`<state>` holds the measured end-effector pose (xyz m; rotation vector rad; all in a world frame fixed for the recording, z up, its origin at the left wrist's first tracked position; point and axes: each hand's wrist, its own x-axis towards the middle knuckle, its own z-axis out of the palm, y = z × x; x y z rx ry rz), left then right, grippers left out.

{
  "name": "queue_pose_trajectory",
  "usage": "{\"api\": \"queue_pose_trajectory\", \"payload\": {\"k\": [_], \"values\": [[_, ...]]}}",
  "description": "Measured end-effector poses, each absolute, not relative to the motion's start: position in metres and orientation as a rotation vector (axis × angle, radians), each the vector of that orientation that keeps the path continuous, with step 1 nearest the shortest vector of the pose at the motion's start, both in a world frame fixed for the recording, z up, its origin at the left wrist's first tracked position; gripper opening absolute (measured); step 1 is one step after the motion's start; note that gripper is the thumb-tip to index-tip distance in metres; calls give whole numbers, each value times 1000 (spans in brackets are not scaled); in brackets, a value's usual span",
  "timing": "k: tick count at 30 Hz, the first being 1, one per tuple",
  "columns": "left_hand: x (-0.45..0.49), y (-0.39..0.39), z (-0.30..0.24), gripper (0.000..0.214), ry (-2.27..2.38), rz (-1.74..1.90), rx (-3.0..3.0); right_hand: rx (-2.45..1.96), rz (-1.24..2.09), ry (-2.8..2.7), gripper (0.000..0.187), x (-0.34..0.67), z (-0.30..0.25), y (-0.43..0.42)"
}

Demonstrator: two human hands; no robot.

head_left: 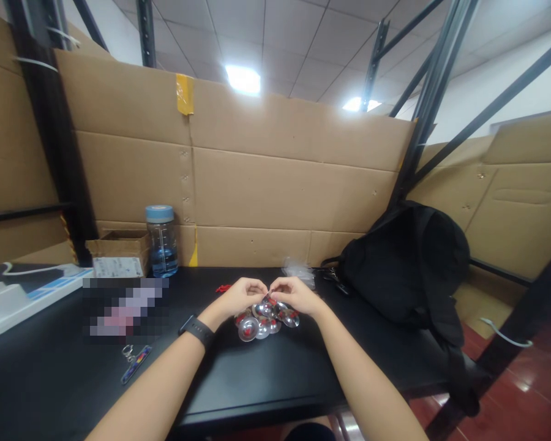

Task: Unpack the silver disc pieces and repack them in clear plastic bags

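Observation:
My left hand [241,295] and my right hand [294,294] meet over the middle of the black table [257,380], fingers pinched together on a small shiny metal disc with red on it [268,304]. Just below the hands lies a cluster of several similar round silver discs with red parts [261,324]. A black watch [196,329] sits on my left wrist. A small red piece [223,287] lies on the table just left of my left hand. What exactly the fingertips grip is partly hidden.
A black backpack [408,269] stands at the right. A blue-lidded water bottle [161,240] and a small cardboard box [119,251] are at the back left; a keychain [135,361] lies front left. Clear plastic bags [298,269] sit behind my hands. Cardboard walls [275,184] enclose the table.

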<state>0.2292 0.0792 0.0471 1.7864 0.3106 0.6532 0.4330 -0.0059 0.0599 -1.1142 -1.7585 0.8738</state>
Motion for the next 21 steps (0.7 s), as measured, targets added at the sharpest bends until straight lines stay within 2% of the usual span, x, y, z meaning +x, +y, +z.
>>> {"api": "queue_pose_trajectory", "payload": {"k": [8,13,17,21], "values": [[227,88,44,19,453,663,1920,-1134,978,-1722,35,429,60,-8],[211,107,49,20,602,804,2056,-1180,971,-1680,39,430,65,-9],[183,130,49,25,931,950,2235,-1251,820,-1631,35,455,67,-6],[163,146,43,25,1130,943,2382,-1556,652,-1594,26,500,65,-10]]}}
